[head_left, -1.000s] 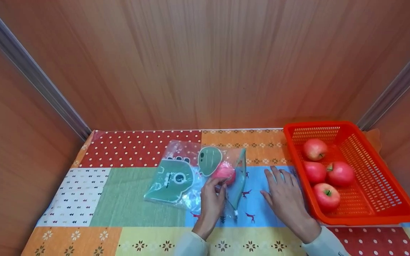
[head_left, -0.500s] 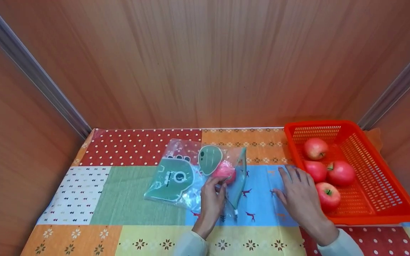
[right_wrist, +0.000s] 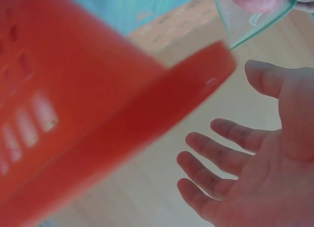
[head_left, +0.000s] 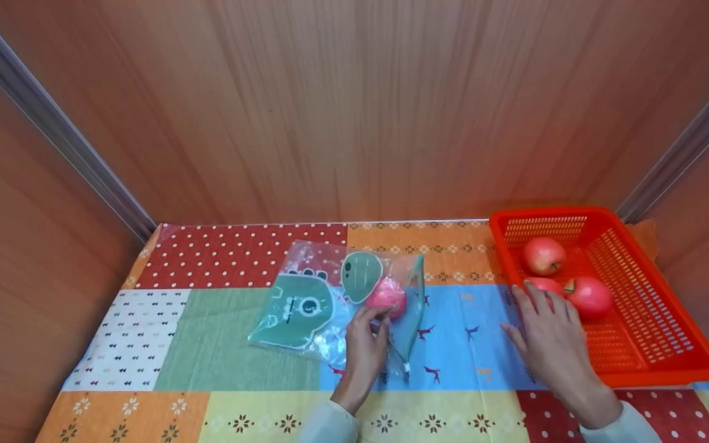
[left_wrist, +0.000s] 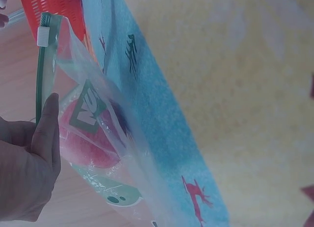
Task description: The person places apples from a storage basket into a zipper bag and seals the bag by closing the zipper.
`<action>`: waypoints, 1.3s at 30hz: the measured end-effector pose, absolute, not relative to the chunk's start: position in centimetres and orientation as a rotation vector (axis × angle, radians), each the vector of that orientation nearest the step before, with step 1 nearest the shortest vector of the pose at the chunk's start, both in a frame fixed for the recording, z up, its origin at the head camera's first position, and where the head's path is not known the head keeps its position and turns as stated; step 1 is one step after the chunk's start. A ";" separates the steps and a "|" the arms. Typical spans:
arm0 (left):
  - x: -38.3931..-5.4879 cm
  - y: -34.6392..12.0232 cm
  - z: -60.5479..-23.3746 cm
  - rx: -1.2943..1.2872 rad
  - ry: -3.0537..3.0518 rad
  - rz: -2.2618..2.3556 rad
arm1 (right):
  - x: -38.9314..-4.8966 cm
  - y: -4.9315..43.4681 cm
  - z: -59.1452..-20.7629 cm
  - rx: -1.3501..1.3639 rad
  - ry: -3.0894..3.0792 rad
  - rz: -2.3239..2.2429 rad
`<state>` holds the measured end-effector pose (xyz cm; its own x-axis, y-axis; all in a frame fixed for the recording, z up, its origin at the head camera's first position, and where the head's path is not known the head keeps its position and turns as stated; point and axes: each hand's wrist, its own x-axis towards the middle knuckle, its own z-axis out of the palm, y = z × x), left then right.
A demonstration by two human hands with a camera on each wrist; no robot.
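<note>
A clear zip bag (head_left: pixel 302 311) with green cartoon prints lies in the middle of the cloth, with a red apple (head_left: pixel 386 295) inside. My left hand (head_left: pixel 365 351) pinches the bag's green-edged mouth. In the left wrist view, a white slider (left_wrist: pixel 43 36) sits on that zip edge, and the apple shows through the plastic. Over the left side of the orange-red basket (head_left: pixel 656 376) hovers my right hand (head_left: pixel 554 344), its fingers extended and holding nothing. It covers the basket's front-left corner. Several apples are in the basket, including one large apple (head_left: pixel 588 298) near its middle.
A patchwork cloth (head_left: pixel 237 338) covers the table. Wood-look panels (head_left: pixel 354 111) close it in at the back and both sides. The basket's raised rim stands between my right hand and the apples.
My right hand has moved right, from the blue cloth to over the basket's left rim, now hiding the front apple. My left hand and the bag have stayed put.
</note>
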<state>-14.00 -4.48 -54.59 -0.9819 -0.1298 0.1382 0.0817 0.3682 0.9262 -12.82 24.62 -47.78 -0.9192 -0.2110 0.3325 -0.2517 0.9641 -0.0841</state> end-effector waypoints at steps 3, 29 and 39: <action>-13.9 -4.5 -54.6 0.049 -2.444 -1.657 | -12.7 25.4 -47.9 0.323 -2.777 0.179; -13.7 -4.7 -54.6 0.028 -2.436 -1.665 | -12.1 30.7 -49.0 0.244 -2.830 0.161; -13.7 -4.7 -54.6 0.045 -2.434 -1.677 | -12.1 31.6 -49.3 0.260 -2.920 0.121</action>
<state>-13.66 -4.67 -54.64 -0.9824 -0.1296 0.1346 0.0796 0.3617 0.9289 -12.12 31.59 -49.28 -0.9631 -0.1657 0.2121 -0.1827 0.9812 -0.0628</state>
